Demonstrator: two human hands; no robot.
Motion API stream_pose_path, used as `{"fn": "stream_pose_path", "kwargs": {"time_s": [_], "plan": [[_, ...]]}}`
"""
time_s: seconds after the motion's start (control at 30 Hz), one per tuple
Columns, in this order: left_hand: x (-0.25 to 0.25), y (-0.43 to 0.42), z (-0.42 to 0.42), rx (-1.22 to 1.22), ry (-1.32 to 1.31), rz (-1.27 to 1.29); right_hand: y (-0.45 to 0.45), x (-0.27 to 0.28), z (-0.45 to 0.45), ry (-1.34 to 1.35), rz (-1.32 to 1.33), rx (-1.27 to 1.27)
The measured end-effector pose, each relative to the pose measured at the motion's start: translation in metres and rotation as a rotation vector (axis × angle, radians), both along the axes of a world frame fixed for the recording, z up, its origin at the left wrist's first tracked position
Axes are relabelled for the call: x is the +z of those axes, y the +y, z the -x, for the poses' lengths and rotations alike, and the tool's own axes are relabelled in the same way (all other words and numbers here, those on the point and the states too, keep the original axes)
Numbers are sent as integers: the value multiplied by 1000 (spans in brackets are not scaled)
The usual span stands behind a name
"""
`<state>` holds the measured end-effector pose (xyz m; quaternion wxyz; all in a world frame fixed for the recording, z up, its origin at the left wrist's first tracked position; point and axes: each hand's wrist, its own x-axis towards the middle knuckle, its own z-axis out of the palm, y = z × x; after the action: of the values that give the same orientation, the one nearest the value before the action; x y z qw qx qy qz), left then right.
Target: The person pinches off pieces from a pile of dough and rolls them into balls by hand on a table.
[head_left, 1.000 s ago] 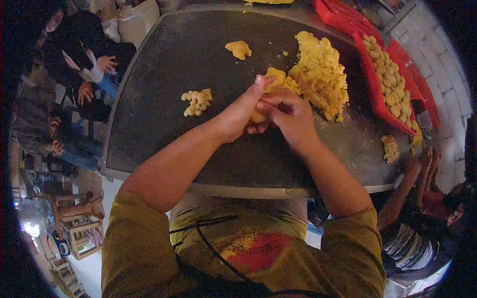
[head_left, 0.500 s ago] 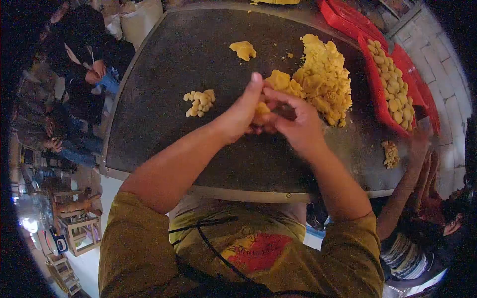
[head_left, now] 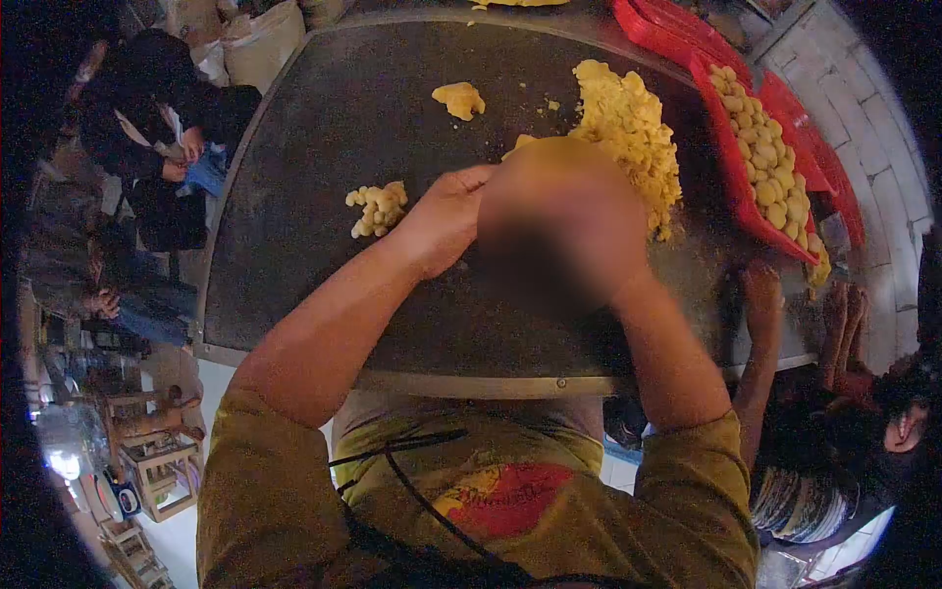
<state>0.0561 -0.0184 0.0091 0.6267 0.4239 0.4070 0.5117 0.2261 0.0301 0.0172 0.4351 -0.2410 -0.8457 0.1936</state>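
**L thumb's down, R hand's a blur, yellow piece out of sight**

Far L on the counter (head_left: 285, 216), the pale knobbly cluster (head_left: 378, 208) sits unchanged, apart from me. Next, my L hand (head_left: 444, 224): ½ sec ago the thumb stood straight up; now it doesn't, and the fingers point R into a big smear. Just beyond, the small yellow lump (head_left: 459, 100) lies where it was.

My R hand (head_left: 601, 214) is mostly lost in that smear, so can't tell if the hands are touching or apart, or gripping anything. The yellow piece that showed btwn them is hidden too, prob. still in there. My read: handling's mid-way, w/ the grip shifting, but can't confirm.

R of that, the crumbly yellow pile (head_left: 633, 123) is partly covered, near my R hand, looks same size. Farther R, the red tray (head_left: 741, 188) w/ its yellow rounds (head_left: 771, 162) stays put; a co-worker's hand (head_left: 760, 285) has moved from its edge to nearer me.
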Motion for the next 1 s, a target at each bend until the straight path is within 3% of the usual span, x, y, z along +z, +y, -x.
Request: {"fn": "stream_pose_path", "kwargs": {"time_s": [0.17, 0.27, 0.33, 0.37, 0.43, 0.57, 0.63, 0.67, 0.7, 0.77, 0.87, 1.0], "plan": [[-11, -9, -16, -106, 3, -36, -7, 14, -1, -56, 215, -100], [-9, -11, -9, -307, -133, 56, 5, 6, -6, 27, -51, -48], [5, -19, -10, -88, 375, -25, 10, 5, -12, 269, 349, -42], [0, -21, -11, -90, 374, -23, 12, 7, -15, 268, 351, -43], [-11, -25, -14, -112, 1554, -890, 9, 17, -17, 268, 448, -223], [-12, -27, -13, 26, 1326, -822, -2, 10, -17, 37, 228, -212], [-9, -12, -1, 449, 750, -631, -19, 10, -12, -540, -98, -114], [-16, -6, 2, 597, 572, -586, -23, 7, -6, -538, -94, -112], [-15, -3, 7, 594, 573, -582, -28, 4, 1, -614, -27, -165], [-11, 0, 14, 594, 296, -306, -30, -1, 2, -691, 38, -219], [-19, 3, 17, 568, 351, -269, -28, -1, -1, -612, 40, -220], [-21, 5, 13, 557, 278, -223, -32, 8, -4, -695, -175, -87]]}}
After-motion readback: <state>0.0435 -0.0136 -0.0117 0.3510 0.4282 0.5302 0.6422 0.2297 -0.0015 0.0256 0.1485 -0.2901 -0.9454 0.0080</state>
